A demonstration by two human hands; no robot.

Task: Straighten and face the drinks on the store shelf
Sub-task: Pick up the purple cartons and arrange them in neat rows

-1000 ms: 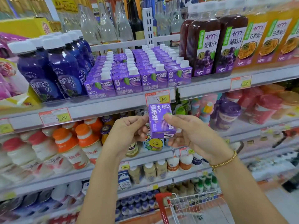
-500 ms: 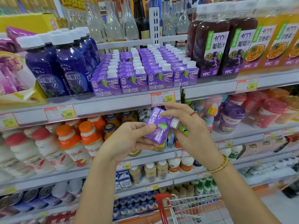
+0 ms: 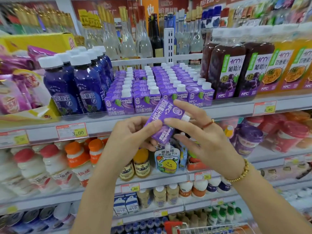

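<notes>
item: purple juice carton, held in the air in front of the shelf edge, at 6 o'clock from the stocked carton rows. lies on its side, white cap toward 3 o'clock, not upright. left hand pinches its lower left edge; right hand, fingers spread, pinches the cap end. both equally near. needs a quarter turn to bring the cap to 12 o'clock. open slot not discernible.
</notes>
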